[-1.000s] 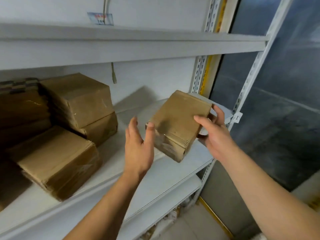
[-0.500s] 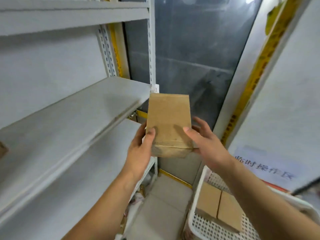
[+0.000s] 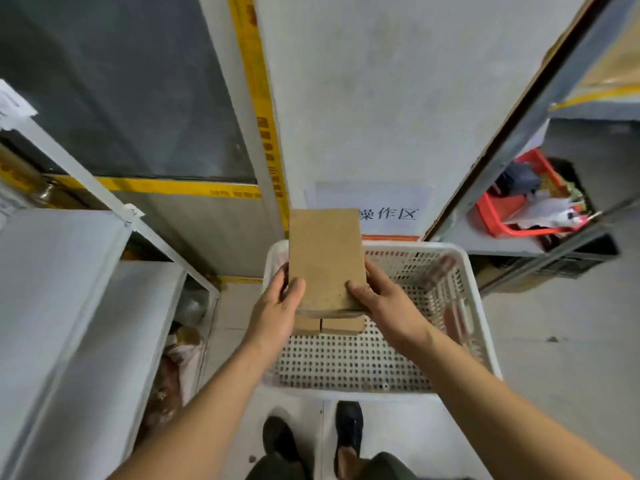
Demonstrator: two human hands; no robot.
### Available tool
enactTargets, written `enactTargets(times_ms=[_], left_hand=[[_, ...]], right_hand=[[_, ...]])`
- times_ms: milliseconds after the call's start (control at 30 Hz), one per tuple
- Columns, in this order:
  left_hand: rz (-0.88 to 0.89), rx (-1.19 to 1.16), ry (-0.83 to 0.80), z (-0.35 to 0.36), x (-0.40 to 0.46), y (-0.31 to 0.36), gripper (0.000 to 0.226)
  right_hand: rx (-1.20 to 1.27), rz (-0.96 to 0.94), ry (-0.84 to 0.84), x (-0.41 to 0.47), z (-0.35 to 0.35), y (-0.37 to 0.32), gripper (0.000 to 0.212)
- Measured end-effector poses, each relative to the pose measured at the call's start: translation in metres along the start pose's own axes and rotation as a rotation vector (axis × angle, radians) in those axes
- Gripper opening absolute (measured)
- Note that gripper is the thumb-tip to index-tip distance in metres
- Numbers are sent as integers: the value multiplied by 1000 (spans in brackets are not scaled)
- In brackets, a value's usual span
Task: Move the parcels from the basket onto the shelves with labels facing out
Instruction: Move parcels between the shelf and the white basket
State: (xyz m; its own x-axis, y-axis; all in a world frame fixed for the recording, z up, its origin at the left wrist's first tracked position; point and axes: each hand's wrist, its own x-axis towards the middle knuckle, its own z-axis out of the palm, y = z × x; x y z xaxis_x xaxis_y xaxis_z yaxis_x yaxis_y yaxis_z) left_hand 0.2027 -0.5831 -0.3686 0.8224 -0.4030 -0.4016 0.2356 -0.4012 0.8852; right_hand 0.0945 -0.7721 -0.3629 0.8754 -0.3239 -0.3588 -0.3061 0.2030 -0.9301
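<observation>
Both hands were clamped on one brown parcel [image 3: 325, 258], left hand [image 3: 277, 311] and right hand [image 3: 384, 303] on opposite sides, above the white basket [image 3: 485, 327].

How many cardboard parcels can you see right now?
1: a brown cardboard parcel held above the white basket, left hand and right hand gripping its sides. The basket floor that shows is bare; the parcel and hands could hide another.

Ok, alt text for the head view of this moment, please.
Both hands, left hand and right hand, grip a plain brown cardboard parcel above a white perforated plastic basket on the floor. Grey metal shelves stand to the left.
</observation>
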Motion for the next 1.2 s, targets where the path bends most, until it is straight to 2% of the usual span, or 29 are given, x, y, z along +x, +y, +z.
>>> enactTargets(times_ms=[100, 233, 333, 500, 600, 933, 1100, 1200], left_hand=[[-102, -2, -104, 40, 18, -17, 45], [-199, 48, -203, 85, 45, -44, 66], [-229, 132, -281, 116, 62, -65, 59], [-276, 257, -375, 167, 98, -110, 60], [-333, 228, -407, 195, 115, -136, 62], [-461, 166, -226, 272, 201, -216, 56], [-448, 226, -77, 286, 231, -256, 49], [-418, 290, -42, 288, 241, -275, 47]], right_hand=[[59, 74, 87, -4, -33, 33, 58], [44, 171, 219, -3, -67, 77, 63], [38, 247, 320, -5, -90, 110, 75], [-19, 303, 365, 13, -134, 157, 64], [-28, 324, 378, 27, -156, 185, 63], [-13, 390, 375, 117, -212, 308, 65], [-31, 430, 343, 157, -221, 343, 61], [-133, 445, 346, 167, -212, 351, 61]])
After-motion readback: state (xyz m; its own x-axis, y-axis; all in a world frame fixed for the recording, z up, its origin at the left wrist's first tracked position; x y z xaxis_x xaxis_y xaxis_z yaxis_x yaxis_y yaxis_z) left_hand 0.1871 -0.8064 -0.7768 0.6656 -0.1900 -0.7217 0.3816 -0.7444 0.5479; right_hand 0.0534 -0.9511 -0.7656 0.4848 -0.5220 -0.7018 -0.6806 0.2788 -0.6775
